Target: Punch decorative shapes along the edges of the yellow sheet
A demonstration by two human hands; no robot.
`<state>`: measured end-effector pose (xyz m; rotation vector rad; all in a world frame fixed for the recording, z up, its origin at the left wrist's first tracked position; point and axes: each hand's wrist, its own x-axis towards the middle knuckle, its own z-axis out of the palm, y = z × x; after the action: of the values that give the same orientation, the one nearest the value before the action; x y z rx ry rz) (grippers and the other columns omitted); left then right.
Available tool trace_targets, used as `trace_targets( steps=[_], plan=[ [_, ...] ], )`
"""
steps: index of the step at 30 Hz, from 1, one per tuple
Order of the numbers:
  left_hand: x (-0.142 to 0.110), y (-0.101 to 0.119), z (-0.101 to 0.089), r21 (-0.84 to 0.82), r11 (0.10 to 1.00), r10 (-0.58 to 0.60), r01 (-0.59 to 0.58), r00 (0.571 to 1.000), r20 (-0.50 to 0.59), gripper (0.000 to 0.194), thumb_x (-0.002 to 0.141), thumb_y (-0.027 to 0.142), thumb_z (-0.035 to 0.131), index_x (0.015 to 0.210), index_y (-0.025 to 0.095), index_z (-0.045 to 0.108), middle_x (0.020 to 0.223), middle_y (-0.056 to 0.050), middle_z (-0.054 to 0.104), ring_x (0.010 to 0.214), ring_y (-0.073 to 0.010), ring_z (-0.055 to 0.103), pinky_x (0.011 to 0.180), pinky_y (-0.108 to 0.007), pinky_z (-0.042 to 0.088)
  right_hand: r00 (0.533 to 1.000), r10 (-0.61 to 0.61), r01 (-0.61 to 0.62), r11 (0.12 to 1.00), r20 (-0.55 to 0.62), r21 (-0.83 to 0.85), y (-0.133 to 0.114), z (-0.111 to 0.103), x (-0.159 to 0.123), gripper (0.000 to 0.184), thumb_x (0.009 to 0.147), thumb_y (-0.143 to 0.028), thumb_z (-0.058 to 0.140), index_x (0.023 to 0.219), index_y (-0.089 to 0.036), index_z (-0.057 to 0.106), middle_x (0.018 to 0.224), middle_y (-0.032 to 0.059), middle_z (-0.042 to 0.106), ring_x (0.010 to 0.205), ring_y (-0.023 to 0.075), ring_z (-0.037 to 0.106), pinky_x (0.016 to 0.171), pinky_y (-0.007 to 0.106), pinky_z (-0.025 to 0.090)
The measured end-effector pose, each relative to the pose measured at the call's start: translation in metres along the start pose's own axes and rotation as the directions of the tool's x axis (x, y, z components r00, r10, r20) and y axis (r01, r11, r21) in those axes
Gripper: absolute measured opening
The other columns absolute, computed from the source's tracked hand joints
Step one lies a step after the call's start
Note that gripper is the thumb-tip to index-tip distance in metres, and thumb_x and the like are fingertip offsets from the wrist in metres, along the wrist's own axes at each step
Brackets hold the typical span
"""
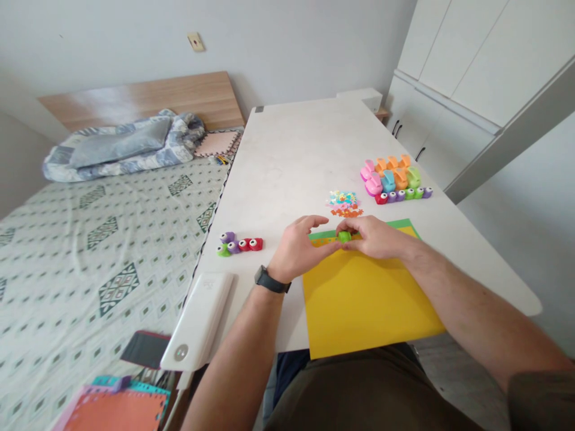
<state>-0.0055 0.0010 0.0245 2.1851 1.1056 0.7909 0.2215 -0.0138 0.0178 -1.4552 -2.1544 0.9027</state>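
A small green craft punch (344, 237) sits at the far edge of a yellow sheet (368, 299), near the middle of that edge. The fingers of my right hand (371, 236) are closed around the punch. My left hand (300, 245) is just left of it, thumb stretched out over the sheet towards the punch, index finger curved and apart from the thumb. Whether the left thumb touches the punch, I cannot tell. Beneath the yellow sheet a green sheet (406, 224) shows along the far edge. Small punched holes run along the yellow edge between my hands.
Paper cut-outs (345, 203) lie in a pile beyond the sheets. Larger punches (389, 175) stand at the right behind a row of small punches (406, 194). More small punches (240, 244) are at the left, near a white box-shaped device (200, 320). Punched coloured sheets (119, 410) lie lower left.
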Motion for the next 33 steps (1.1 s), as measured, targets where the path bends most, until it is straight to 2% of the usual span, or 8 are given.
trace_targets(
  steps=[4,7,13,18,23,33],
  plan=[
    [0.007,0.006,0.004,0.122,0.990,0.053,-0.074,0.985,0.166,0.053,0.077,0.056,0.075,0.116,0.022,0.066,0.113,-0.005,0.073,0.105,-0.0246,0.068,0.094,-0.036,0.051,1.000,-0.019,0.019,1.000,-0.001,0.017,0.001,0.002,-0.001,0.030,0.079,-0.024,0.070,0.110,-0.022,0.068,0.097,0.0042,0.073,0.087,0.0208,0.066,0.079,0.031,0.048],
    [0.012,0.010,0.011,0.166,0.981,0.059,-0.097,0.973,0.221,0.049,0.078,0.056,0.074,0.113,0.022,0.065,0.106,-0.004,0.074,0.099,-0.0246,0.069,0.089,-0.035,0.052,1.000,-0.026,0.026,0.999,-0.009,0.018,0.001,0.003,-0.001,0.033,0.079,-0.021,0.070,0.112,-0.022,0.068,0.105,0.0052,0.074,0.095,0.0230,0.068,0.084,0.033,0.049],
    [0.021,0.012,0.017,0.286,0.952,0.026,-0.106,0.962,0.272,0.049,0.076,0.059,0.075,0.104,0.020,0.064,0.098,-0.007,0.074,0.092,-0.0268,0.070,0.078,-0.034,0.051,1.000,-0.028,0.028,0.999,0.004,0.034,-0.004,0.002,0.000,0.036,0.077,-0.018,0.070,0.112,-0.022,0.068,0.111,0.0046,0.075,0.102,0.0246,0.069,0.089,0.034,0.050],
    [0.021,0.009,0.019,0.308,0.946,0.010,-0.106,0.954,0.300,0.052,0.076,0.062,0.073,0.102,0.020,0.060,0.093,-0.006,0.073,0.087,-0.0267,0.070,0.070,-0.032,0.048,0.999,-0.048,0.048,0.998,0.003,0.033,-0.008,0.003,-0.001,0.035,0.076,-0.015,0.070,0.110,-0.022,0.069,0.112,0.0039,0.075,0.101,0.0238,0.069,0.088,0.033,0.049],
    [0.017,0.008,0.020,0.324,0.934,0.044,-0.147,0.951,0.305,0.046,0.084,0.060,0.066,0.103,0.019,0.058,0.094,-0.007,0.072,0.086,-0.0262,0.069,0.069,-0.032,0.047,0.998,-0.060,0.060,0.998,0.008,0.000,-0.007,0.003,-0.001,0.033,0.076,-0.017,0.071,0.109,-0.020,0.069,0.109,0.0056,0.075,0.098,0.0239,0.068,0.084,0.032,0.047],
    [0.016,0.006,0.020,0.352,0.915,0.073,-0.196,0.940,0.333,0.045,0.087,0.059,0.062,0.104,0.017,0.058,0.097,-0.011,0.072,0.090,-0.0290,0.069,0.073,-0.035,0.049,0.997,-0.073,0.073,0.997,0.023,0.003,-0.010,0.006,-0.001,0.033,0.078,-0.015,0.069,0.110,-0.019,0.068,0.112,0.0068,0.074,0.098,0.0234,0.067,0.085,0.031,0.047]
  ],
)
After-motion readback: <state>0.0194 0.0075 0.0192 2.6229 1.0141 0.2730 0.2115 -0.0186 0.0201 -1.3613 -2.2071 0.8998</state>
